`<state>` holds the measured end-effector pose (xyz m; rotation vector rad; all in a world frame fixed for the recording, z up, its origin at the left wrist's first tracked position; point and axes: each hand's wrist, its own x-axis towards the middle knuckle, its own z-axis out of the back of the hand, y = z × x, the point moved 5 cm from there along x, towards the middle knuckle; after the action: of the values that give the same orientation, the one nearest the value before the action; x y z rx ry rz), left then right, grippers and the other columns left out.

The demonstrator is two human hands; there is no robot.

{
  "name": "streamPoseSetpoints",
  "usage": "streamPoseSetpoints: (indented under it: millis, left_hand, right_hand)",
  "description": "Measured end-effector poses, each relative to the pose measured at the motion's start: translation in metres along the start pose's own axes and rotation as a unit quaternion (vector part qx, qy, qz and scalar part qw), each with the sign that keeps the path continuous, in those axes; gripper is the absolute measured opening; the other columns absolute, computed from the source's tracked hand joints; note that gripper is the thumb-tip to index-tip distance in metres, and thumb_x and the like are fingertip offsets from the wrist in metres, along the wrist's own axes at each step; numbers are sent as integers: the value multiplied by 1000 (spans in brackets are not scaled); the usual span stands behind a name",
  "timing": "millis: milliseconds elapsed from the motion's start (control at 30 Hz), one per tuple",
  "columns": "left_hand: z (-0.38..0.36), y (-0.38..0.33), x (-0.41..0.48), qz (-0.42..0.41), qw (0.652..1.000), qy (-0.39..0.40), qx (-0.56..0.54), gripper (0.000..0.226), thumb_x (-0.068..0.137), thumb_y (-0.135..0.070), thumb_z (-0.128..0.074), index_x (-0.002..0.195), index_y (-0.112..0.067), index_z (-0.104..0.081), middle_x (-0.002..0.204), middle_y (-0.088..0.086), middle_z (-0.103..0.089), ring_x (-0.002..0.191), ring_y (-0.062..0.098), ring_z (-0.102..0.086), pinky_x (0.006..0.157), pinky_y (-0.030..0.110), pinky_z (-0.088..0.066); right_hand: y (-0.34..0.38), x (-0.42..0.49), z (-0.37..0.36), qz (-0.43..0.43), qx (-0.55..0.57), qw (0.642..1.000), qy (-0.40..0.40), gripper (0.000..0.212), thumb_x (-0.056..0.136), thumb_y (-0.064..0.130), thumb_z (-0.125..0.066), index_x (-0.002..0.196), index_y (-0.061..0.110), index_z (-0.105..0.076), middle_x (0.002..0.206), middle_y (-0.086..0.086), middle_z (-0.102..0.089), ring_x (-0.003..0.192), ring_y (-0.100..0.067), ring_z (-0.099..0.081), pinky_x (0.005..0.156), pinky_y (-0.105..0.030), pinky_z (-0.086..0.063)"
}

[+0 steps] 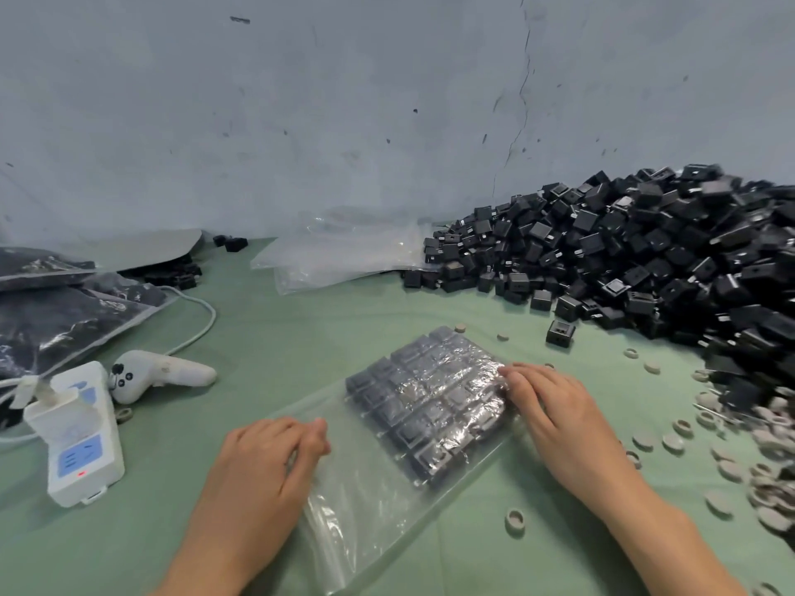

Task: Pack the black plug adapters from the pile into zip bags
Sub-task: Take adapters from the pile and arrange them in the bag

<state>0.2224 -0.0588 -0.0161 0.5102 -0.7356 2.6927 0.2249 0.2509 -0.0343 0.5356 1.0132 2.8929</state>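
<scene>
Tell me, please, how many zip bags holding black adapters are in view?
3. One zip bag at centre, under the left hand and right hand; an upper bag and a lower bag overlap at the left edge. More may be hidden.
</scene>
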Motion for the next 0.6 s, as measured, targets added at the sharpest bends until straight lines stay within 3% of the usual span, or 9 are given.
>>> streamPoseSetpoints:
  millis: [100, 200, 267, 400, 500, 600]
  left_hand:
    - [-2, -8, 8, 0, 999, -38, -10, 50, 94, -53, -24, 83, -33, -68, 87, -23, -64, 91, 7, -58, 88, 31, -35]
    - [-10, -29, 17, -25, 998, -52, -29, 45, 97, -51, -26, 94, -32, -68, 95, -20, -63, 96, 8, -57, 89, 30, -36]
    - [-17, -48, 22, -47, 996, -53, -49, 40, 98, -50, -30, 101, -33, -66, 100, -23, -61, 99, 3, -55, 89, 27, -37]
    - [-39, -94, 42, -89, 992, 5, -94, 27, 98, -56, -39, 116, -44, -54, 115, -32, -51, 115, -4, -50, 93, 18, -38]
    - [-69, -139, 77, -128, 985, 71, -95, 44, 92, -62, -43, 132, -44, -42, 127, -30, -41, 120, -8, -44, 98, 19, -39]
    - [-121, -189, 124, -170, 974, 144, -35, 65, 91, -62, -49, 147, -37, -26, 147, -12, -28, 131, 10, -40, 105, 34, -41]
  right_hand:
    - [-8, 7, 10, -33, 75, 995, -63, 43, 103, 46, -33, 130, 28, -61, 124, 16, -59, 121, -9, -52, 105, -34, -38]
    - [-25, 17, 20, -128, 218, 961, -112, 31, 105, 35, -42, 132, 32, -58, 126, 18, -58, 111, 7, -55, 91, -28, -42]
    - [-38, 23, 28, -211, 339, 905, -147, 29, 104, 32, -45, 129, 32, -59, 127, 15, -58, 111, 9, -54, 93, -31, -45]
    - [-69, 26, 34, -336, 562, 735, -178, 36, 104, 31, -44, 137, 20, -51, 139, -7, -54, 130, -27, -49, 109, -44, -41]
    - [-89, 28, 37, -370, 656, 629, -194, 45, 103, 25, -40, 147, 13, -42, 147, -18, -47, 136, -35, -45, 114, -48, -37]
    - [-103, 33, 42, -395, 696, 557, -223, 43, 102, 23, -36, 143, 11, -44, 145, -19, -49, 134, -35, -48, 114, -47, -37]
